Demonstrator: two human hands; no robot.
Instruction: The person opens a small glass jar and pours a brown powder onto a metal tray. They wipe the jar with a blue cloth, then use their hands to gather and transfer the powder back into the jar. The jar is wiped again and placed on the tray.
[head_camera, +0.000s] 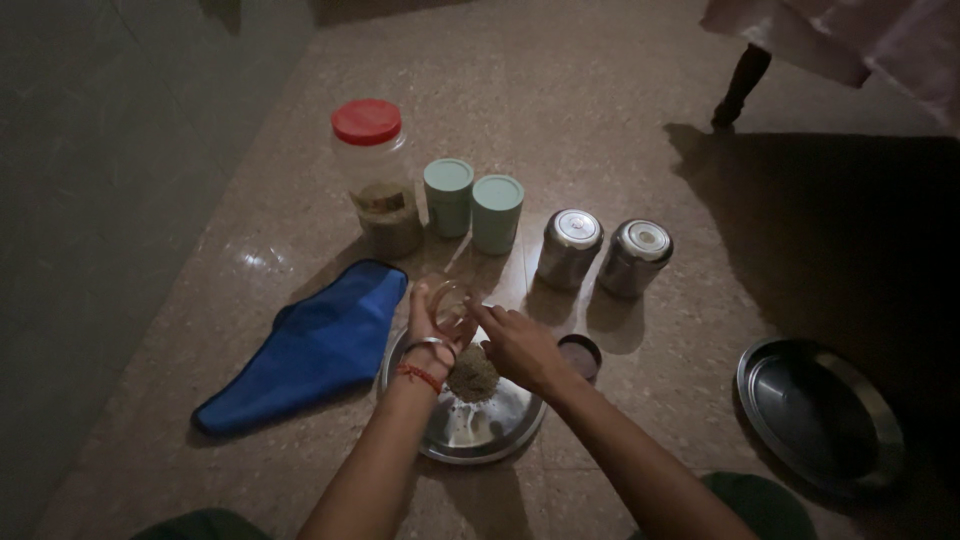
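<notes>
**Small clear jar held over a steel plate on the floor**

A small clear jar (452, 303) is gripped in the left hand (428, 325) and tipped above a round steel plate (500, 425), where a little heap of brownish spice (472, 376) is piled. The jar's mouth is touched by the fingers of the right hand (520, 345). A dark lid (580, 355) is seen just beside the plate, and a blue cloth (315, 345) is spread to the left. Behind, a red-lidded plastic jar (375, 175), two teal tubs (472, 205) and two steel canisters (603, 252) are lined up. An empty-looking steel dish (820, 415) is parked well off right.
</notes>
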